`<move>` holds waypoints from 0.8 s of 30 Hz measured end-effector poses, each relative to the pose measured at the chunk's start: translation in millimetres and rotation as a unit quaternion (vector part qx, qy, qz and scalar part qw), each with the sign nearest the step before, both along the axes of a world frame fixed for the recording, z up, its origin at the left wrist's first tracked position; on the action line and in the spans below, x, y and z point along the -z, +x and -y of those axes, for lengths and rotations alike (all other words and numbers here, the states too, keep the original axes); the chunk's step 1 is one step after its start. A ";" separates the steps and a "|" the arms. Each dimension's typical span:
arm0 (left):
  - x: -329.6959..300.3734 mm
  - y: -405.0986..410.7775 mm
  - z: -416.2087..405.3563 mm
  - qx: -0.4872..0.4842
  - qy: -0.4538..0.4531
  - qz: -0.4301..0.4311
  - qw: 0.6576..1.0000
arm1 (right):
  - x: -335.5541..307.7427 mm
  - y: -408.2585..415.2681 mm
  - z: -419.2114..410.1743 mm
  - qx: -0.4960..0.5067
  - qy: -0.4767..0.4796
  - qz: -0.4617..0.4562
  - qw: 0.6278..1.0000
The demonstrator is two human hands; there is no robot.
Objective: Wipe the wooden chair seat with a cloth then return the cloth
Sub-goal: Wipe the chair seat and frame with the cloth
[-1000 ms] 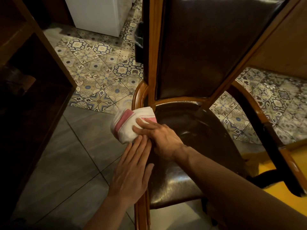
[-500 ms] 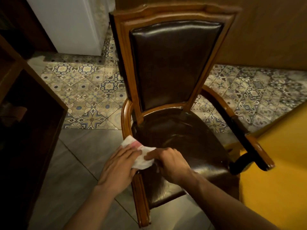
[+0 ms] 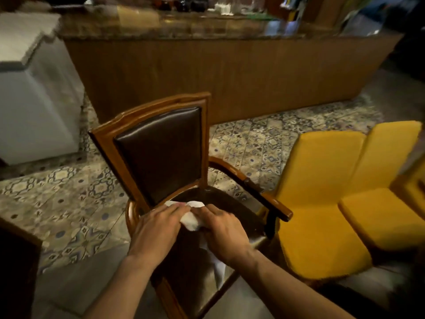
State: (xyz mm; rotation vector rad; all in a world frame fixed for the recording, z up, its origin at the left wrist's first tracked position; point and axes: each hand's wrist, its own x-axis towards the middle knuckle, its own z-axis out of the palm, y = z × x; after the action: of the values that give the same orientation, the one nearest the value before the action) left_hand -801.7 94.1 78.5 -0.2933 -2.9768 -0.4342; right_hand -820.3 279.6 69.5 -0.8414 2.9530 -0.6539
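Note:
A wooden armchair with a dark leather back and seat stands in front of me. A white cloth is bunched up over the seat near its back edge. My left hand and my right hand both hold the cloth, one on each side, with fingers curled over it. Most of the cloth is hidden under my fingers. I cannot tell whether the cloth touches the seat.
Two yellow padded chairs stand close on the right, touching the armchair's armrest. A long wooden counter runs behind. A white chest-like appliance is at the left. A dark cabinet edge is at the lower left.
My view has risen and pulled back, so the whole chair and counter show. Both hands and the cloth have moved from the seat's left edge toward its middle, near the backrest.

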 end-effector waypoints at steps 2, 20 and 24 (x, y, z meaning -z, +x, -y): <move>-27.9 -5.1 -9.3 0.019 -0.015 -0.012 1.000 | -23.0 2.0 -11.1 0.030 0.017 -0.035 0.999; -53.8 -32.3 -76.9 0.114 -0.029 -0.030 0.993 | -39.8 -0.7 -74.3 0.133 0.052 -0.082 0.986; -37.3 -52.0 -83.7 0.104 -0.040 0.000 0.994 | -27.5 -22.7 -84.2 0.110 0.052 -0.058 0.991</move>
State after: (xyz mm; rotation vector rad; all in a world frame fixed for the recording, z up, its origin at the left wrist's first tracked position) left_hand -853.7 177.8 115.8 -0.6154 -2.9790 -0.3341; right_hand -843.1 363.9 97.0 -0.5708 3.1815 -0.4643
